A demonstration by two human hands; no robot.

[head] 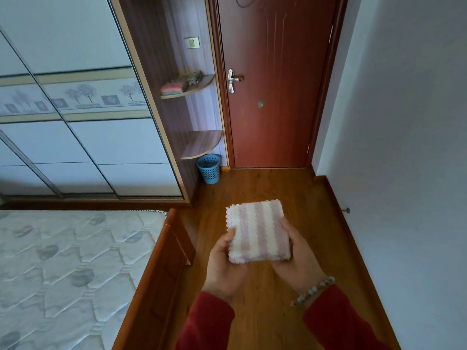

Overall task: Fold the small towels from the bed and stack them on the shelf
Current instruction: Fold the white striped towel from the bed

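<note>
Two hands, left hand [227,258] and right hand [298,253], grasp folded striped towel [257,233] flat by near corners, keeping fold intact for carry toward upper shelf [199,88] stack.

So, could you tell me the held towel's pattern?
Pink and white stripes on the towel, head view.

Head view – looks forward and down, close over hands.

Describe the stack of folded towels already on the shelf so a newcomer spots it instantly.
Find the dark red door; just left of its handle, curved wooden shelves sit in the wardrobe's corner. The towel stack lies on the upper shelf, at its left end. It is pink with a green layer, unlike the darker clutter beside it.
</note>
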